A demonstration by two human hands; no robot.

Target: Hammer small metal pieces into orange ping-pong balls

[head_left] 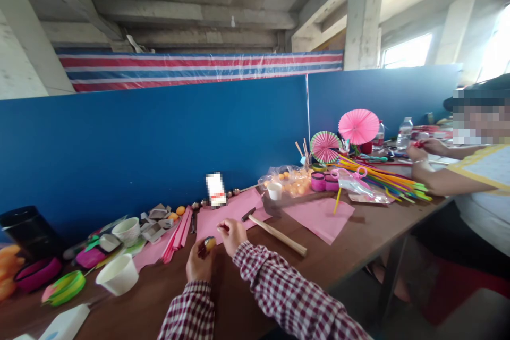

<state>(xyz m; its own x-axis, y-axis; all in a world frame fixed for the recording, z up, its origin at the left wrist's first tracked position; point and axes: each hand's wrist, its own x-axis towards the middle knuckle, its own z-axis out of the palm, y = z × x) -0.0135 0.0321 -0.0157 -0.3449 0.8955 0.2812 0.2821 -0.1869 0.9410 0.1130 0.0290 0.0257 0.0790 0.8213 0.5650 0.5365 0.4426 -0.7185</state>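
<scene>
My left hand is closed around a small rounded thing, dark brown and yellowish, whose kind I cannot make out. Just to its right, my right hand is raised with thumb and fingertips pinched together; anything between them is too small to name. Both hands are above the near edge of a pink paper sheet on the brown table. A hammer with a wooden handle lies right of my right hand, its dark head on the pink sheet.
White cups, folded pink paper strips and a black cylinder stand or lie leftward. At right are another pink sheet, bagged orange balls, pink scissors and coloured pipe cleaners. A co-worker sits beyond.
</scene>
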